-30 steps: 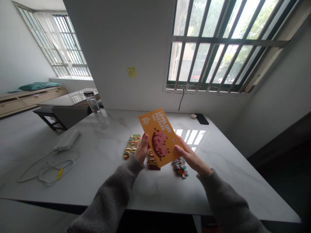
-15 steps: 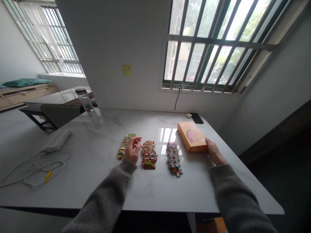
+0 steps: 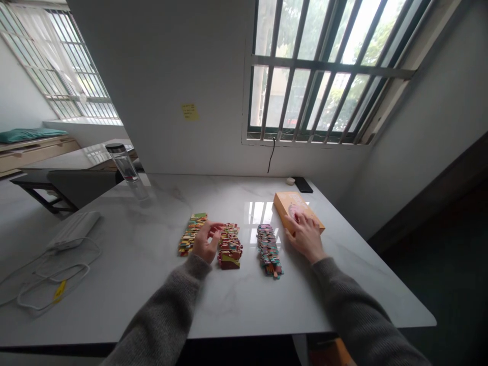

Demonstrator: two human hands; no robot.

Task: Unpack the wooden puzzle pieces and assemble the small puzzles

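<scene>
Three rows of stacked cardboard puzzle pieces lie on the white marbled table: a yellow-green row (image 3: 188, 239), a dark red row (image 3: 231, 251) and a purple-teal row (image 3: 269, 249). My left hand (image 3: 207, 243) hovers between the yellow-green and red rows, fingers loosely bent and apart, with nothing visible in it. Its fingertips come close to the top of the red row; whether they touch it I cannot tell. My right hand (image 3: 307, 236) rests with spread fingers over the near side of an orange box (image 3: 286, 206), hiding part of its pink picture.
At the back edge lie a black phone (image 3: 303, 185) and a small white round item (image 3: 290, 181). A glass bottle (image 3: 124, 162) stands at the back left. On the left are a white power strip (image 3: 74, 231) and its looped cable (image 3: 36, 306). A barred window is above.
My right hand has let go of the box's right side and moved onto its top. The box lies flatter on the table. My left hand stays near the same rows; the view has shifted slightly.
</scene>
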